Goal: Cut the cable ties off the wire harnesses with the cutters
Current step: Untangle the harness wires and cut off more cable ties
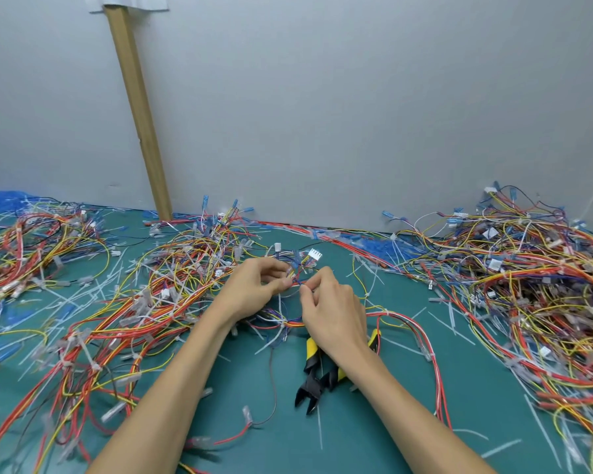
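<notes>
My left hand (259, 290) and my right hand (332, 307) meet over the middle of the green mat. Both pinch the thin coloured wires of one small wire harness (300, 265), which ends in white connectors just beyond my fingers. The cutters (314, 374), with yellow and black handles, lie on the mat under my right wrist, jaws pointing toward me, and neither hand touches them. Whether a cable tie sits between my fingers I cannot tell.
Heaps of red, yellow and orange harnesses (528, 278) cover the right side, and more wires (83, 302) spread over the left. Cut white cable ties (445, 323) litter the green mat (374, 425). A grey wall and a leaning cardboard strip (139, 111) stand behind.
</notes>
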`<move>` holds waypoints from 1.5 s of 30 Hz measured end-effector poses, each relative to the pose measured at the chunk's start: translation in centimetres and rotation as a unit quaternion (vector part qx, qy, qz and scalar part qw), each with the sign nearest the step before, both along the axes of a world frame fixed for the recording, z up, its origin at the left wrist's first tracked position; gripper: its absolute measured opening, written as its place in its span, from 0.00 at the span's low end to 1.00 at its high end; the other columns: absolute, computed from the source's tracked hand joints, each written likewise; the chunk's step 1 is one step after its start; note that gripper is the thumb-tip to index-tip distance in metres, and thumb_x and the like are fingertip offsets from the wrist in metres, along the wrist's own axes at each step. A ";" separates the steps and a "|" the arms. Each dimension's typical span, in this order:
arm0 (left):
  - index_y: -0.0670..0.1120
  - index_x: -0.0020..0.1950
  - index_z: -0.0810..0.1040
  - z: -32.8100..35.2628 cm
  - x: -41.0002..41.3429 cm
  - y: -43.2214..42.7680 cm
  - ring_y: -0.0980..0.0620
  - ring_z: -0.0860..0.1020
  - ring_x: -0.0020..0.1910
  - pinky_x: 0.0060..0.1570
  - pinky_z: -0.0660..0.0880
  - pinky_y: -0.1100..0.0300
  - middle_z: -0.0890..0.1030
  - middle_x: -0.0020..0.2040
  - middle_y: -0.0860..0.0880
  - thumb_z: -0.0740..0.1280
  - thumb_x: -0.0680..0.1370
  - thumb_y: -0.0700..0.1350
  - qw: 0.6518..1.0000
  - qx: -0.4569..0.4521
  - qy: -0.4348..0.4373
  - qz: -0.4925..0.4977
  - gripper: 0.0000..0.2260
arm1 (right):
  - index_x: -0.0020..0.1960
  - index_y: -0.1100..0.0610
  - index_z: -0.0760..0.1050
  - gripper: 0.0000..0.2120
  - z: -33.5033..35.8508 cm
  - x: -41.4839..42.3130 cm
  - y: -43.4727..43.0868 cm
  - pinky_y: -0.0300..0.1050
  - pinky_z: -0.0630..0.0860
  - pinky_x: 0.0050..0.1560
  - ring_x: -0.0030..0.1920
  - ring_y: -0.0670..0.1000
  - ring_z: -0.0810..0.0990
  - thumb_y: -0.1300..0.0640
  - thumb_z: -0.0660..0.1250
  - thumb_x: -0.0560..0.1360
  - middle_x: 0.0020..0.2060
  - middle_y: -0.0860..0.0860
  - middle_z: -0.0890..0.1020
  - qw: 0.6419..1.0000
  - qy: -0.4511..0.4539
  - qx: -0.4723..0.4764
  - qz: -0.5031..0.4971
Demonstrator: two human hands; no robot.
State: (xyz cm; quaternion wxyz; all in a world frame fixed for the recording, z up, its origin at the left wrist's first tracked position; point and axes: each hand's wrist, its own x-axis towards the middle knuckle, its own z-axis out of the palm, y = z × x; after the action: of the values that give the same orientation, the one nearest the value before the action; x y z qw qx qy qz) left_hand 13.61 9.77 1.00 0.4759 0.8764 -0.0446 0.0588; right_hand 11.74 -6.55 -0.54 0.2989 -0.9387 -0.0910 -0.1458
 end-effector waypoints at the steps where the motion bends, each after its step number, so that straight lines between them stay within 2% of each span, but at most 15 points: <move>1: 0.43 0.59 0.81 0.0 0.0 0.0 0.50 0.83 0.52 0.57 0.79 0.57 0.84 0.50 0.47 0.73 0.77 0.42 1.000 0.003 0.001 -0.002 0.11 | 0.49 0.49 0.68 0.07 0.1 0.0 0.0 0.51 0.73 0.42 0.47 0.58 0.81 0.47 0.59 0.82 0.40 0.49 0.83 1.000 0.001 0.002 0.000; 4: 0.45 0.56 0.82 -0.1 0.0 -0.2 0.52 0.83 0.49 0.54 0.79 0.58 0.85 0.47 0.49 0.72 0.78 0.42 0.999 0.038 -0.018 0.008 0.08 | 0.50 0.49 0.68 0.07 0.2 -0.1 0.0 0.52 0.76 0.44 0.46 0.58 0.81 0.47 0.58 0.82 0.40 0.49 0.83 1.000 0.007 0.003 0.000; 7: 0.46 0.53 0.83 -0.4 0.0 -0.4 0.53 0.83 0.46 0.45 0.76 0.69 0.85 0.44 0.51 0.71 0.78 0.41 0.998 0.057 -0.037 0.017 0.05 | 0.51 0.49 0.69 0.07 0.2 -0.1 -0.1 0.53 0.77 0.46 0.46 0.57 0.81 0.47 0.58 0.82 0.41 0.49 0.83 1.000 0.006 0.008 -0.003; 10: 0.48 0.48 0.83 -0.4 0.0 -0.6 0.52 0.83 0.45 0.46 0.76 0.63 0.86 0.43 0.51 0.71 0.78 0.42 0.996 0.062 -0.044 0.048 0.02 | 0.51 0.49 0.70 0.06 0.1 -0.1 -0.1 0.52 0.76 0.44 0.47 0.58 0.81 0.47 0.60 0.82 0.42 0.49 0.83 1.000 0.002 0.007 -0.002; 13: 0.50 0.44 0.81 -0.5 0.3 -0.8 0.50 0.82 0.45 0.43 0.73 0.63 0.85 0.43 0.50 0.70 0.78 0.42 0.994 0.066 -0.045 0.073 0.05 | 0.52 0.48 0.70 0.05 0.1 -0.1 -0.1 0.50 0.73 0.42 0.48 0.59 0.81 0.47 0.61 0.82 0.43 0.50 0.83 1.000 0.000 -0.014 0.018; 18: 0.49 0.48 0.79 -0.6 0.7 -1.1 0.50 0.79 0.44 0.53 0.75 0.54 0.82 0.43 0.51 0.67 0.80 0.42 0.991 0.071 -0.036 0.111 0.02 | 0.51 0.47 0.66 0.04 0.2 -0.5 0.0 0.50 0.62 0.37 0.44 0.61 0.80 0.49 0.60 0.82 0.37 0.48 0.79 0.995 -0.034 -0.066 0.061; 21: 0.47 0.49 0.81 -0.5 0.5 -1.1 0.52 0.79 0.42 0.49 0.75 0.57 0.82 0.42 0.52 0.70 0.79 0.43 0.990 0.060 -0.047 0.120 0.01 | 0.51 0.46 0.61 0.06 0.4 -0.5 0.0 0.51 0.63 0.37 0.43 0.62 0.79 0.49 0.58 0.83 0.34 0.46 0.74 0.998 -0.036 -0.012 0.055; 24: 0.46 0.51 0.82 0.3 0.1 -0.9 0.57 0.79 0.39 0.45 0.76 0.63 0.82 0.42 0.52 0.70 0.78 0.41 0.989 0.062 -0.055 0.118 0.03 | 0.52 0.48 0.61 0.05 1.2 -0.8 -0.5 0.52 0.66 0.35 0.40 0.62 0.78 0.49 0.56 0.84 0.33 0.48 0.76 0.995 -0.080 0.036 0.052; 27: 0.45 0.55 0.82 1.8 -0.6 -0.1 0.56 0.80 0.43 0.47 0.72 0.68 0.84 0.48 0.50 0.68 0.79 0.41 0.985 0.097 -0.089 0.112 0.06 | 0.53 0.49 0.62 0.04 2.8 -1.3 -1.2 0.55 0.73 0.39 0.39 0.62 0.78 0.51 0.57 0.84 0.34 0.49 0.79 0.987 -0.127 0.083 0.061; 31: 0.47 0.58 0.78 2.5 -3.3 1.1 0.51 0.76 0.56 0.59 0.70 0.56 0.78 0.56 0.49 0.65 0.81 0.43 0.966 0.170 -0.180 0.079 0.07 | 0.50 0.49 0.62 0.05 4.5 -1.4 -2.5 0.58 0.75 0.42 0.39 0.58 0.78 0.51 0.57 0.84 0.36 0.49 0.80 0.978 -0.133 0.141 0.082; 33: 0.49 0.58 0.76 1.8 -5.6 1.7 0.53 0.73 0.58 0.61 0.70 0.54 0.75 0.56 0.52 0.67 0.81 0.47 0.952 0.207 -0.222 0.042 0.07 | 0.49 0.48 0.61 0.06 4.3 -1.9 -3.2 0.59 0.74 0.41 0.36 0.58 0.77 0.49 0.55 0.83 0.33 0.48 0.78 0.976 -0.127 0.149 0.097; 37: 0.52 0.61 0.74 -0.9 -8.7 3.1 0.53 0.75 0.57 0.61 0.70 0.52 0.77 0.53 0.55 0.67 0.79 0.56 0.949 0.268 -0.157 0.056 0.13 | 0.48 0.50 0.61 0.07 3.1 -2.3 -4.6 0.59 0.75 0.41 0.34 0.61 0.79 0.50 0.56 0.83 0.31 0.51 0.78 0.991 -0.049 0.106 0.069; 40: 0.54 0.65 0.73 -1.8 -8.7 3.1 0.51 0.74 0.61 0.65 0.64 0.52 0.79 0.56 0.54 0.64 0.80 0.59 0.940 0.314 -0.109 0.083 0.16 | 0.49 0.53 0.69 0.06 3.3 -1.9 -5.2 0.55 0.77 0.47 0.42 0.58 0.81 0.52 0.63 0.81 0.37 0.50 0.81 0.998 -0.014 0.061 0.022; 43: 0.55 0.65 0.73 -2.1 -8.4 2.8 0.53 0.74 0.62 0.66 0.62 0.54 0.79 0.57 0.55 0.64 0.80 0.58 0.943 0.299 -0.119 0.082 0.15 | 0.52 0.53 0.78 0.11 4.1 -1.9 -5.4 0.52 0.71 0.57 0.54 0.57 0.75 0.46 0.70 0.76 0.52 0.52 0.80 0.988 -0.079 -0.105 -0.076; 45: 0.56 0.63 0.73 -2.3 -8.3 2.7 0.53 0.74 0.61 0.66 0.61 0.54 0.79 0.56 0.56 0.65 0.79 0.57 0.944 0.295 -0.122 0.085 0.14 | 0.56 0.54 0.76 0.19 4.8 -2.4 -5.1 0.53 0.70 0.55 0.54 0.58 0.72 0.44 0.74 0.72 0.55 0.54 0.75 0.964 -0.157 -0.170 -0.132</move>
State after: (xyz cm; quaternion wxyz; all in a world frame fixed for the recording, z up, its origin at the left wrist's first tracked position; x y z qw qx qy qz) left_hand 5.27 12.51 -1.27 0.1798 0.9642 -0.0429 0.1900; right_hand 9.30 -11.62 4.23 0.0949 -0.9448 -0.0356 -0.3115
